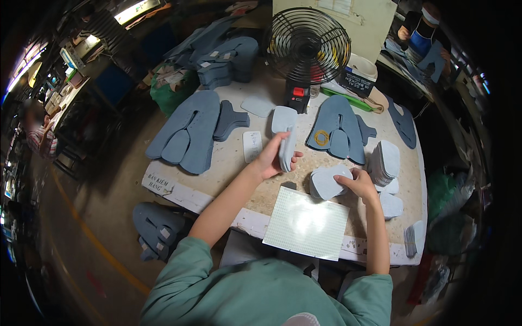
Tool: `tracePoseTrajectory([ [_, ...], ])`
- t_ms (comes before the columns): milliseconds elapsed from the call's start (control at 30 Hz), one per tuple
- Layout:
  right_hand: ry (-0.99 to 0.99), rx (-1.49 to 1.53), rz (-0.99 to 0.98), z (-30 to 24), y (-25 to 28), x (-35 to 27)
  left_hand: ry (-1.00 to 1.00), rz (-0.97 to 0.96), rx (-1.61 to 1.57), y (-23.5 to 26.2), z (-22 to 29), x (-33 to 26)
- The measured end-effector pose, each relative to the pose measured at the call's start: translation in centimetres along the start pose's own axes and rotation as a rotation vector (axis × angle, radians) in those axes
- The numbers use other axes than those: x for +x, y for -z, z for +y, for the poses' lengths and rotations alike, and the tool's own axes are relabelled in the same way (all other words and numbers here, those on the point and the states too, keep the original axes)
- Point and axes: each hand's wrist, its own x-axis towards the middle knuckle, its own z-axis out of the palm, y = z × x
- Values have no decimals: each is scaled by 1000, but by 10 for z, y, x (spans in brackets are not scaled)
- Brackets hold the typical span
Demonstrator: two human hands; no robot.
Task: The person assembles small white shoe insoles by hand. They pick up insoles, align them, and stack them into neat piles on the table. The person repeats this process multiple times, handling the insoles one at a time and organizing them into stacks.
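Note:
My left hand (pixel 272 158) grips a thin stack of pale grey-blue sole-shaped pieces (pixel 287 149), held on edge above the worktable (pixel 239 168). My right hand (pixel 359 182) rests on a low stack of the same pale pieces (pixel 326 182) lying flat, just beyond a light gridded cutting mat (pixel 307 223) at the near edge. To the right of that hand stands a taller fanned stack of pale pieces (pixel 385 162).
Large dark blue-grey cut shapes (pixel 187 133) lie at the left, others (pixel 337 130) under a yellow ring at centre right. A black wire-caged fan (pixel 306 46) stands at the back. More stacks (pixel 228 60) sit behind; another person (pixel 424 32) works at the far right.

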Motion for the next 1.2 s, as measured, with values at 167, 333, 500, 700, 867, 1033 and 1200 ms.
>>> tracePoseTrajectory([
  [167,89,361,-56,-11,-10,-4,134,-80,-364,1,-2,2],
  [333,206,760,-297,-41,-4,4,200,-43,-302,-7,-8,0],
  [500,273,506,-220,-67,-40,9,337,-437,-400,-12,-13,-9],
  [700,166,689,-287,-59,-48,2,254,-398,-288,-11,-12,0],
  [867,339,885,-132,-50,-49,6,-326,126,392,-9,-20,6],
  [1033,529,462,-43,-44,-44,15,-598,114,1037,-7,-25,4],
  [1200,956,-202,216,-38,-58,14,-605,166,1227,-13,-30,2],
])
